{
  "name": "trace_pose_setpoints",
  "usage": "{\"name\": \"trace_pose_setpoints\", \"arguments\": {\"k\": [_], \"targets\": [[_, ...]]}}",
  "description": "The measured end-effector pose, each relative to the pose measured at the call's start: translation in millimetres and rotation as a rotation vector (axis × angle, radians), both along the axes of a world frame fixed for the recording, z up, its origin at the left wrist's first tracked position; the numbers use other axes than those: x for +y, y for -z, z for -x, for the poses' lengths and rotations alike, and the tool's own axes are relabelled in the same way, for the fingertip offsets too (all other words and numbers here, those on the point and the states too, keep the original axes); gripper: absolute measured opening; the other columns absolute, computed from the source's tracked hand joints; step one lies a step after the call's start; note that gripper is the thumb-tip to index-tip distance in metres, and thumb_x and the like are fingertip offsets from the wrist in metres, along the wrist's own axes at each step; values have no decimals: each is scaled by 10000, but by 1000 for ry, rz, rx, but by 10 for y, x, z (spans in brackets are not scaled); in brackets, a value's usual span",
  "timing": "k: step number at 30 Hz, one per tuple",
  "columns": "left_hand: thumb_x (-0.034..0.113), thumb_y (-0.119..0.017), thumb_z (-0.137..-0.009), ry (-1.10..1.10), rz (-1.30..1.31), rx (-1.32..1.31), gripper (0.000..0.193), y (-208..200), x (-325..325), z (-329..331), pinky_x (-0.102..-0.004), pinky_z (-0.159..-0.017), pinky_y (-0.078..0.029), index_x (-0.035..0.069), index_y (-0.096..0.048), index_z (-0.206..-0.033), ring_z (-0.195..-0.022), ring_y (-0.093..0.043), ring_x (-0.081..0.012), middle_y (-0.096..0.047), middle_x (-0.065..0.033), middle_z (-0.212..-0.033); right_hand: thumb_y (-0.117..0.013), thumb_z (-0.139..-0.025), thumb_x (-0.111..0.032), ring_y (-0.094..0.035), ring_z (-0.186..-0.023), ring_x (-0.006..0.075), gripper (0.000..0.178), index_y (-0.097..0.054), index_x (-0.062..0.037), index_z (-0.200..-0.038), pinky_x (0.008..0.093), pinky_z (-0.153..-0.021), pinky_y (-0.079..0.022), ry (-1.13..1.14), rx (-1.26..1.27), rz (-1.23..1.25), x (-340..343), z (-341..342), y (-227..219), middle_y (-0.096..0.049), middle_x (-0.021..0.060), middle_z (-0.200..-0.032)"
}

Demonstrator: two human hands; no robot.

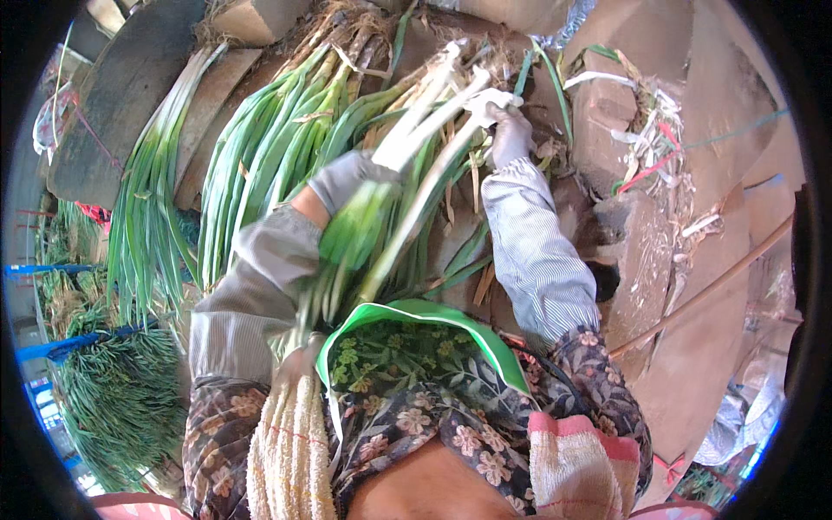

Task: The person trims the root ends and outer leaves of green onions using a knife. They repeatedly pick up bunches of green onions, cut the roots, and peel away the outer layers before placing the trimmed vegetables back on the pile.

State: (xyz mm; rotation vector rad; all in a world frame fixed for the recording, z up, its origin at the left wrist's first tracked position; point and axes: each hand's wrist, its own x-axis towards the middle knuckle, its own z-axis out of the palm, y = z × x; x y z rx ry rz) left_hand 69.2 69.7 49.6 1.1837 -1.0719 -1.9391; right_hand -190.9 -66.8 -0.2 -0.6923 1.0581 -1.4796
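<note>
My left hand (354, 179), in a grey glove, is closed around several green onions (414, 130). Their white ends point up and away, and the green leaves, partly blurred, hang down toward my lap. My right hand (510, 137), gloved too, has its fingers closed at the white end of a long green onion (438, 178) lying to the right of that bunch. A flap of pale skin shows at those fingertips. Just beyond and left of my left hand lies a pile of untrimmed green onions (269, 143) with brown, earthy roots.
A smaller bunch of green onions (160, 173) rests at the left against a dark curved board (121, 104). Bundled greens (121, 399) stand lower left. Dry peelings (663, 143) and red string lie at the right, near a brick-like block (637, 251) and a thin stick (706, 290).
</note>
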Motion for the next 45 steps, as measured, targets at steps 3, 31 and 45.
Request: {"name": "trace_pose_setpoints", "arguments": {"k": [3,31,45], "targets": [[235,-692,-838,170,-72,169,449,366,6,319,-329,-804,-517,5,-553,-1198,-877,-634,-184,-655,-89,-1030,-588,-862,-64,-634,-902,248,225,-590,13,-1073,411,-811,-519,-7,-49,-51,-143,207,-35,-641,115,-1018],[69,-668,-720,-112,122,123,688,-478,660,103,-317,-900,-478,27,-430,-1363,-1026,-578,-182,-591,-98,-1178,-538,-952,-400,-557,-1091,283,564,-498,88,-1232,427,-962,-446,-480,-95,-40,753,-897,-620,-565,194,-1217],[222,-659,-819,-120,685,-184,325,-963,44,-45,-311,-784,-517,8,-645,-1062,-833,-652,-187,-685,-105,-918,-285,-973,-585,-542,-1149,285,694,-428,-9,-1335,412,-1017,-432,-772,-155,81,396,-978,-1519,-553,186,-1263]]}}
